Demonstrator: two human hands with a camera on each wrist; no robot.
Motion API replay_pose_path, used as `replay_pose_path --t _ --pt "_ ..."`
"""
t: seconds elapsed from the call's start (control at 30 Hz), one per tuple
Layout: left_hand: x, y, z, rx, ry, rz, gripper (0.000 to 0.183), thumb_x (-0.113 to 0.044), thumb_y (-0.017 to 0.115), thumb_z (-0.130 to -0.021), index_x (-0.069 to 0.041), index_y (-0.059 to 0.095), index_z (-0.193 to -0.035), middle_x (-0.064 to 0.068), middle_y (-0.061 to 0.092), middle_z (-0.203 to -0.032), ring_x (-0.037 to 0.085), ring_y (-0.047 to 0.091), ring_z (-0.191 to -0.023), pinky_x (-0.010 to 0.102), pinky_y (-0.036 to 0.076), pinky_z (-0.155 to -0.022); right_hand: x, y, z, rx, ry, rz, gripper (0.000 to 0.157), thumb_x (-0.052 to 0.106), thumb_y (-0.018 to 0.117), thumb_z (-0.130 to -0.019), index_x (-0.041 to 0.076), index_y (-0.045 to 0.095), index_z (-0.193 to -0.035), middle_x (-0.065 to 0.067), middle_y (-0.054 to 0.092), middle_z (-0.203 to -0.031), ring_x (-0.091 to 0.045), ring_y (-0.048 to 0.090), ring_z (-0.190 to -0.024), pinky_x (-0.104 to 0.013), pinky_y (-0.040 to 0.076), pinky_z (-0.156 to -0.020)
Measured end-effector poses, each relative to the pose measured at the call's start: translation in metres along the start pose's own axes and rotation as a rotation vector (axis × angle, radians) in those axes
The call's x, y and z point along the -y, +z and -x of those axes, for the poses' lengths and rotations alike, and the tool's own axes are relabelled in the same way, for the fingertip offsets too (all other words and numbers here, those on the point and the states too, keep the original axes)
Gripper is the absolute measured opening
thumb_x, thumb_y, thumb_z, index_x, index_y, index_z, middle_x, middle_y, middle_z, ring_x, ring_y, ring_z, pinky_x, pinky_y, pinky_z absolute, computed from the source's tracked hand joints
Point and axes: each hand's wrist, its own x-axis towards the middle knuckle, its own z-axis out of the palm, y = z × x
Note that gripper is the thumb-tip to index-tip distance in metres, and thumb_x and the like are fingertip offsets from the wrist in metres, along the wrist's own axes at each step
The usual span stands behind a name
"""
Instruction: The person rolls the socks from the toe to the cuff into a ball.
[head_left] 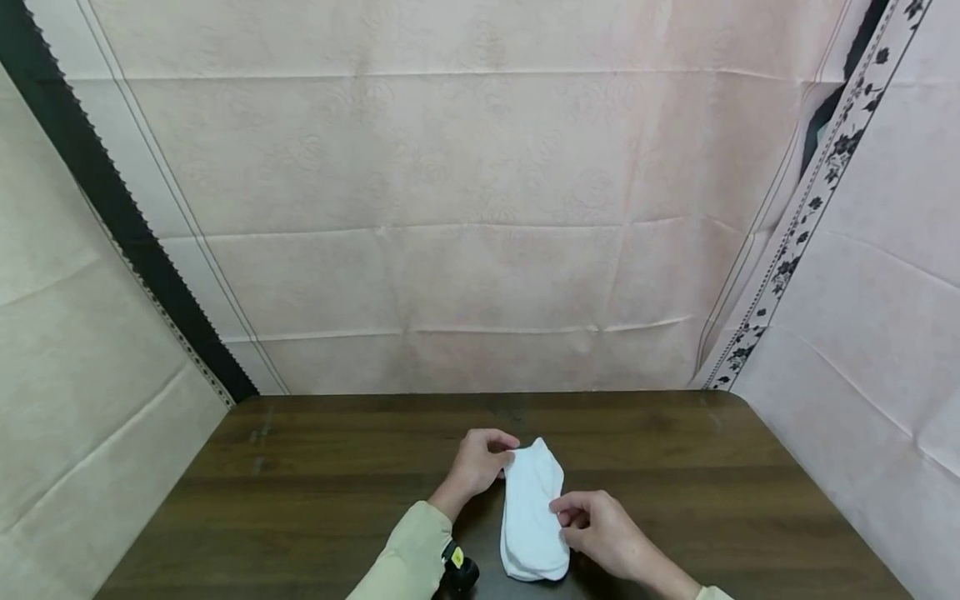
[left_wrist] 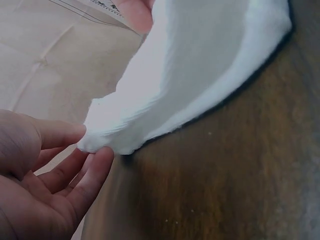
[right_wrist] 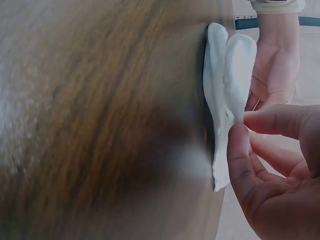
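A pair of white socks [head_left: 534,521] lies lengthwise on the wooden table, one sock on top of the other. At the far end, my left hand [head_left: 477,462] pinches the left corner between thumb and fingers, as the left wrist view shows with that hand [left_wrist: 55,175] at the ribbed end. From the right side, my right hand [head_left: 600,529] pinches the edge of the upper sock [right_wrist: 241,65] partway along its length. The right wrist view shows the lower sock [right_wrist: 215,75] flat against the tabletop, with a gap between the two layers.
The dark brown table [head_left: 315,483] reaches back to a pale cloth wall [head_left: 465,275]. More cloth hangs at the left [head_left: 90,400] and right [head_left: 862,333], the right one with a flowered border. A black device [head_left: 459,575] sits at my left wrist.
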Motion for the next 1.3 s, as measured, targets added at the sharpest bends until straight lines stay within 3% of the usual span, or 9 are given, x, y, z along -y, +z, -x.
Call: replay_pose_path --t 0.17,0.43,0.63,0.73,0.9,1.07,1.3 --pt "0.002 -0.003 0.000 -0.006 0.049 -0.056 0.014 0.001 0.070 -0.092 -0.001 0.074 -0.105 0.006 0.067 -0.096 0.018 0.060 -0.080 0.033 0.056 -0.070 0.000 0.001 -0.001 -0.002 0.001 0.002 0.025 -0.008 0.067 -0.082 -0.003 0.071 -0.107 -0.007 0.064 -0.090 -0.009 0.057 -0.076 -0.023 0.048 -0.063" --pt "-0.003 -0.011 0.006 0.018 0.110 -0.124 0.023 -0.003 0.071 -0.092 -0.003 0.070 -0.116 0.014 0.066 -0.108 0.023 0.058 -0.093 0.042 0.053 -0.087 0.003 0.002 -0.002 -0.052 -0.017 0.029 0.024 -0.006 0.071 -0.084 -0.001 0.070 -0.107 -0.002 0.061 -0.087 -0.007 0.056 -0.073 -0.023 0.048 -0.060" --pt "-0.006 -0.017 0.021 0.056 0.126 -0.164 0.024 -0.008 0.073 -0.093 -0.007 0.070 -0.116 0.010 0.066 -0.106 0.022 0.056 -0.091 0.038 0.054 -0.084 0.007 0.000 -0.002 -0.065 -0.014 0.036 0.024 0.003 0.077 -0.085 0.001 0.070 -0.107 0.000 0.060 -0.084 -0.008 0.054 -0.070 -0.024 0.048 -0.057" --pt "-0.005 -0.019 0.028 0.076 0.188 -0.189 0.020 -0.009 0.074 -0.092 -0.006 0.072 -0.112 0.008 0.066 -0.101 0.021 0.057 -0.089 0.033 0.052 -0.080 0.009 0.001 -0.001 -0.081 -0.045 0.046 0.024 0.008 0.079 -0.085 0.003 0.071 -0.106 0.001 0.060 -0.085 -0.008 0.055 -0.071 -0.024 0.048 -0.058" --pt "-0.006 -0.021 0.041 0.150 0.328 -0.218 0.012 -0.008 0.074 -0.091 -0.006 0.074 -0.103 0.003 0.067 -0.097 0.012 0.059 -0.082 0.025 0.051 -0.074 0.009 0.003 0.003 -0.121 -0.220 0.093 0.020 0.011 0.082 -0.084 0.009 0.072 -0.101 0.001 0.062 -0.086 -0.006 0.056 -0.071 -0.025 0.050 -0.060" --pt "-0.007 -0.023 0.054 0.212 0.437 -0.260 0.006 -0.009 0.074 -0.091 -0.009 0.075 -0.097 -0.009 0.064 -0.090 0.002 0.057 -0.076 0.021 0.051 -0.069 0.004 0.003 0.005 -0.102 -0.417 0.153 0.019 0.014 0.084 -0.083 0.017 0.073 -0.098 0.005 0.064 -0.088 -0.011 0.059 -0.074 -0.026 0.051 -0.062" --pt "-0.005 -0.021 0.070 0.309 0.623 -0.419 0.007 -0.012 0.075 -0.091 -0.013 0.075 -0.099 -0.012 0.067 -0.094 0.003 0.060 -0.079 0.015 0.048 -0.069 -0.004 0.005 0.007 -0.056 -0.657 0.197 0.021 0.009 0.084 -0.082 0.018 0.073 -0.097 0.008 0.064 -0.095 -0.009 0.061 -0.084 -0.027 0.053 -0.068"
